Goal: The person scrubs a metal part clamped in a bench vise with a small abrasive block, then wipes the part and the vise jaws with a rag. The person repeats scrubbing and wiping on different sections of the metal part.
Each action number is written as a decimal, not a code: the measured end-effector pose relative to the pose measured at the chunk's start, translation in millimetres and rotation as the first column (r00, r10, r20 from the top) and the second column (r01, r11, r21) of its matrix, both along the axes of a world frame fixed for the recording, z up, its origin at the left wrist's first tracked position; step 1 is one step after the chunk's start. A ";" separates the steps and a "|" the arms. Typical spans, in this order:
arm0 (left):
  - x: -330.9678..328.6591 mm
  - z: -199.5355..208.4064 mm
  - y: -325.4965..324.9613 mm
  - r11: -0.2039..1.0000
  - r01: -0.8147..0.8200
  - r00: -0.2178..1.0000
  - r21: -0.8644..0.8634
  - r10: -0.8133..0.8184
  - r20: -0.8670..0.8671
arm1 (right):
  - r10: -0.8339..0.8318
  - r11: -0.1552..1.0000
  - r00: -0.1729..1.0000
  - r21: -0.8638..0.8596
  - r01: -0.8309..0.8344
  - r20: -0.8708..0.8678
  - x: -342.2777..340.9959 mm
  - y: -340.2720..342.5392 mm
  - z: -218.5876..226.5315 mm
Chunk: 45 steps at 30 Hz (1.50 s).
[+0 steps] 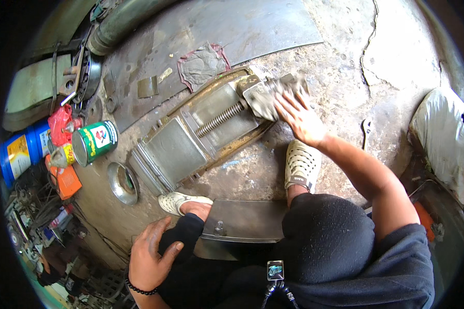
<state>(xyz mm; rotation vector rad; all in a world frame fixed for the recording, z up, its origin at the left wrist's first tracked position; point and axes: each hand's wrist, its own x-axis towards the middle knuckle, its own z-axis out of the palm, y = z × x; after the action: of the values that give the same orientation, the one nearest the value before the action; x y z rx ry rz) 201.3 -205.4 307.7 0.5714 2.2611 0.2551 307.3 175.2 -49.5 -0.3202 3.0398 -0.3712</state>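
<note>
A grey metal machine vise [174, 149] with brown-stained sides lies slantwise on the floor, and its threaded screw [220, 119] shows along the middle. At its far right end, my right hand [303, 119] holds a crumpled grey rag [263, 101] against the metal, fingers extended over the cloth. The rag's upper edge is blurred, and the part of the vise beneath it is hidden. My left hand [152, 256] is empty beside my left knee, its thumb apart from the fingers. A second grey cloth with a red edge [203, 66] lies just beyond the vise.
Left of the vise are a metal bowl [117, 191], a green can [96, 143], a blue bucket [27, 154] and an orange box [66, 177]. A large metal sheet [263, 26] lies behind. On the right are a wrench [366, 133] and a white sack [438, 141].
</note>
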 end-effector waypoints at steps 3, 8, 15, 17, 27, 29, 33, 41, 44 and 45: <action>-9.5 -9.1 8.1 0.995 0.039 0.999 -0.093 -0.040 -0.008 | -0.418 0.879 0.815 -0.049 0.475 0.403 39.2 0.3 -14.9; -20.2 -19.6 12.9 0.991 -0.037 0.998 -0.131 0.045 0.053 | -0.765 0.126 0.497 -0.660 0.740 0.411 25.9 -10.6 2.5; -15.9 -17.6 14.4 0.993 -0.019 0.999 -0.116 0.025 0.043 | -0.097 -0.992 0.513 -0.122 0.014 0.853 -84.8 -19.4 -5.9; -11.6 -19.6 13.0 0.992 -0.027 0.997 -0.125 0.036 0.070 | -0.035 -0.999 0.584 -0.029 -0.021 0.811 -90.6 -18.8 -17.5; -2.2 -20.2 1.7 0.993 -0.022 0.995 -0.115 0.033 0.093 | -0.106 -0.993 0.531 -0.058 -0.105 0.841 -75.0 -23.5 2.1; -1.6 -18.6 3.6 0.994 -0.019 0.995 -0.107 0.029 0.093 | -0.083 -0.996 0.486 -0.085 -0.017 0.870 -66.4 -27.9 17.6; -2.6 -13.5 6.7 0.997 -0.014 0.997 -0.079 0.020 0.080 | -0.235 -0.972 0.361 -0.213 -0.100 0.903 -33.4 -21.6 62.3; -8.0 -10.0 10.2 0.996 0.031 0.996 -0.083 -0.024 0.087 | -0.646 0.172 0.635 -0.730 0.661 0.423 -104.7 69.6 53.6; -7.4 -9.9 16.4 0.994 0.025 0.996 -0.110 -0.015 0.093 | -0.265 0.660 0.810 -0.514 0.548 0.523 -158.4 51.7 31.9; -6.7 -9.1 18.5 0.992 0.007 0.996 -0.126 0.005 0.091 | -0.101 0.877 0.869 -0.369 0.307 0.485 -170.1 43.0 29.6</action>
<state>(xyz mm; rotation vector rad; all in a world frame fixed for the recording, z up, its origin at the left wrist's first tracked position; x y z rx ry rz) 194.6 -186.9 298.6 0.4847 2.1707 0.1336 137.2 218.1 -20.0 0.0835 2.5010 -0.9968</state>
